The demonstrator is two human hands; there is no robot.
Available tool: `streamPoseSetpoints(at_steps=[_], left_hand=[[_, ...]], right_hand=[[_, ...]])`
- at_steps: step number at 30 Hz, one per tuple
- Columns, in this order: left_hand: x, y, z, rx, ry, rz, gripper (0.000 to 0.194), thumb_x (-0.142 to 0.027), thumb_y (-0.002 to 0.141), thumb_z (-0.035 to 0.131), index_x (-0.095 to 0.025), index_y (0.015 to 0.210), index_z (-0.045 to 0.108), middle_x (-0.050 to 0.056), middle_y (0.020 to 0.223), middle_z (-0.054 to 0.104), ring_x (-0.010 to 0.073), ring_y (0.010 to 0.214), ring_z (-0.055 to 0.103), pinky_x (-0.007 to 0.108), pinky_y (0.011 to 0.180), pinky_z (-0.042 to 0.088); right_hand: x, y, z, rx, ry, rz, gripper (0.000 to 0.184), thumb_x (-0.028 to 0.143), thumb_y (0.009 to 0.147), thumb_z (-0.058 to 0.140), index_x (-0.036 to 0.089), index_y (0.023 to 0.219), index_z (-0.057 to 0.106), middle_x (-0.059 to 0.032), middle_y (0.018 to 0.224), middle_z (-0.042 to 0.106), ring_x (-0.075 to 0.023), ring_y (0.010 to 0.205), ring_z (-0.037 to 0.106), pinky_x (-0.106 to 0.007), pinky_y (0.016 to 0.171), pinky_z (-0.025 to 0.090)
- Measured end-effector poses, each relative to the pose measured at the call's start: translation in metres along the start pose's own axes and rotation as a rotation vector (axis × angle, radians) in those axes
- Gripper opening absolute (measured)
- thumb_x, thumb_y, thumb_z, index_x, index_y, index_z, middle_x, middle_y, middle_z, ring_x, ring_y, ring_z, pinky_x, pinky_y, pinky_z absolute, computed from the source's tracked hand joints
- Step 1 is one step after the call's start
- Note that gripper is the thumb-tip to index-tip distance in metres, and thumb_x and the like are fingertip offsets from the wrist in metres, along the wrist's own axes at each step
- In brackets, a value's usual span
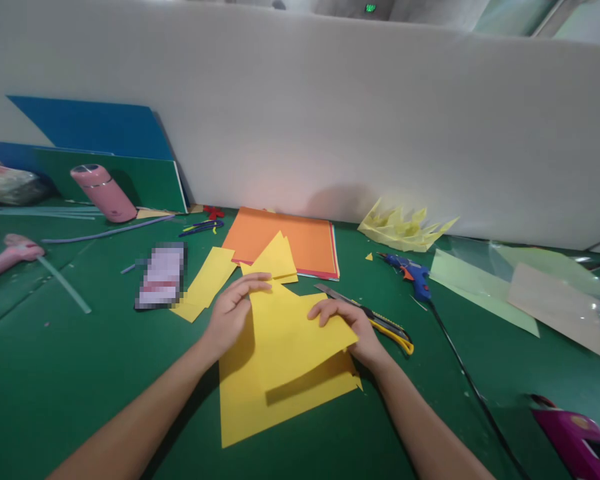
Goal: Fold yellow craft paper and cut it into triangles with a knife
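Note:
Between my two hands is a yellow paper sheet (300,340), lifted and slightly tilted above a larger yellow sheet (240,417) lying on the green table. My left hand (233,313) pinches its upper left edge, fingers closed. My right hand (347,323) grips its right side, fingertips on top and the thumb hidden. Just past the held sheet lie yellow paper triangles (275,257). Yellow strips (210,280) rest to the left. Beside my right hand lies a box cutter (387,325) with a yellow handle end and its blade out.
Orange paper (285,237) is stacked behind. A spiky yellow paper piece (405,230) and a blue glue gun (415,277) with a trailing cable are at right. A pink bottle (107,197), a pixelated phone-like object (163,277) and a pink glue gun (15,253) stand or lie left.

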State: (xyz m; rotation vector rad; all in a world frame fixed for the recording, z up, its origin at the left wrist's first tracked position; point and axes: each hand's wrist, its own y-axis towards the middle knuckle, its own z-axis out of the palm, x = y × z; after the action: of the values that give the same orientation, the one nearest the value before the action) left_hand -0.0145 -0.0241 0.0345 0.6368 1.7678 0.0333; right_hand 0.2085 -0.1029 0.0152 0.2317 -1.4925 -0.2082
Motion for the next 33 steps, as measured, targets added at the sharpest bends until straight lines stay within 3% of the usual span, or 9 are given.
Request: streamPoseSetpoints(at_steps=[2, 6, 9, 15, 17, 20, 22, 29, 33], left_hand=[[0.003, 0.002, -0.003, 0.034, -0.071, -0.037, 0.037, -0.014, 0.066, 0.041, -0.021, 0.091, 0.067, 0.006, 0.121, 0.063, 0.0255, 0.118, 0.053, 0.045, 0.102, 0.039], [0.011, 0.006, -0.006, 0.105, -0.073, -0.064, 0.027, -0.024, 0.076, 0.044, -0.022, 0.09, 0.068, 0.006, 0.129, 0.058, 0.0257, 0.122, 0.05, 0.045, 0.102, 0.041], [0.018, 0.004, -0.003, 0.08, 0.199, 0.028, 0.021, -0.021, 0.079, 0.048, -0.022, 0.089, 0.067, 0.007, 0.13, 0.056, 0.0259, 0.124, 0.048, 0.049, 0.106, 0.035], [0.019, -0.005, 0.006, 0.013, 0.67, 0.285, 0.025, -0.011, 0.082, 0.046, -0.022, 0.089, 0.068, 0.006, 0.134, 0.053, 0.0333, 0.137, 0.025, 0.062, 0.104, 0.027], [0.017, -0.006, 0.007, 0.094, 0.706, 0.343, 0.025, -0.013, 0.085, 0.046, -0.023, 0.092, 0.068, 0.006, 0.133, 0.055, 0.0319, 0.134, 0.032, 0.06, 0.102, 0.031], [0.016, -0.006, 0.009, 0.334, 0.625, 0.369, 0.027, -0.02, 0.093, 0.04, -0.022, 0.101, 0.065, 0.006, 0.12, 0.064, 0.0227, 0.116, 0.055, 0.045, 0.096, 0.046], [0.018, -0.006, 0.01, 0.433, 0.588, 0.339, 0.029, -0.025, 0.096, 0.037, -0.021, 0.104, 0.065, 0.006, 0.115, 0.067, 0.0198, 0.107, 0.061, 0.038, 0.09, 0.05], [0.016, -0.004, 0.012, 0.47, 0.593, 0.325, 0.027, -0.025, 0.097, 0.039, -0.02, 0.099, 0.066, 0.007, 0.112, 0.067, 0.0209, 0.105, 0.061, 0.039, 0.088, 0.051], [0.013, -0.003, 0.012, 0.477, 0.576, 0.262, 0.024, -0.022, 0.095, 0.042, -0.02, 0.096, 0.066, 0.007, 0.113, 0.066, 0.0204, 0.104, 0.06, 0.039, 0.089, 0.05]], right_hand=[[-0.003, 0.0, 0.002, 0.098, -0.148, -0.023, 0.008, 0.019, 0.07, 0.065, 0.022, 0.063, 0.061, -0.0062, 0.086, 0.07, -0.0208, 0.086, 0.063, -0.035, 0.079, 0.049], [-0.011, -0.002, 0.004, 0.134, -0.354, -0.05, 0.022, 0.004, 0.065, 0.043, 0.022, 0.059, 0.055, -0.005, 0.088, 0.072, -0.0198, 0.091, 0.064, -0.038, 0.083, 0.048], [-0.015, -0.002, 0.003, 0.139, -0.425, -0.088, 0.025, 0.003, 0.062, 0.038, 0.023, 0.059, 0.053, -0.0033, 0.087, 0.073, -0.0189, 0.093, 0.065, -0.04, 0.089, 0.047], [-0.021, 0.0, -0.001, 0.128, -0.624, -0.184, 0.029, -0.001, 0.062, 0.036, 0.023, 0.056, 0.051, -0.0025, 0.09, 0.073, -0.0217, 0.104, 0.059, -0.043, 0.089, 0.044], [-0.022, 0.002, -0.003, 0.11, -0.69, -0.223, 0.028, -0.001, 0.062, 0.036, 0.022, 0.055, 0.051, -0.0033, 0.088, 0.073, -0.0217, 0.095, 0.061, -0.042, 0.085, 0.045], [-0.021, 0.003, -0.005, 0.103, -0.736, -0.242, 0.028, -0.002, 0.063, 0.036, 0.022, 0.055, 0.049, -0.0044, 0.085, 0.071, -0.0204, 0.084, 0.062, -0.04, 0.08, 0.045], [-0.02, 0.003, -0.006, 0.111, -0.747, -0.243, 0.028, -0.002, 0.063, 0.036, 0.022, 0.055, 0.048, -0.0051, 0.085, 0.07, -0.0203, 0.084, 0.062, -0.039, 0.078, 0.044], [-0.007, -0.001, -0.013, 0.233, -0.869, -0.298, 0.028, -0.002, 0.061, 0.04, 0.022, 0.068, 0.053, -0.0041, 0.096, 0.07, -0.0228, 0.097, 0.057, -0.043, 0.088, 0.04], [0.002, -0.003, -0.018, 0.289, -0.911, -0.283, 0.023, 0.001, 0.064, 0.043, 0.021, 0.07, 0.052, -0.0047, 0.086, 0.064, -0.0209, 0.084, 0.055, -0.04, 0.083, 0.041]])
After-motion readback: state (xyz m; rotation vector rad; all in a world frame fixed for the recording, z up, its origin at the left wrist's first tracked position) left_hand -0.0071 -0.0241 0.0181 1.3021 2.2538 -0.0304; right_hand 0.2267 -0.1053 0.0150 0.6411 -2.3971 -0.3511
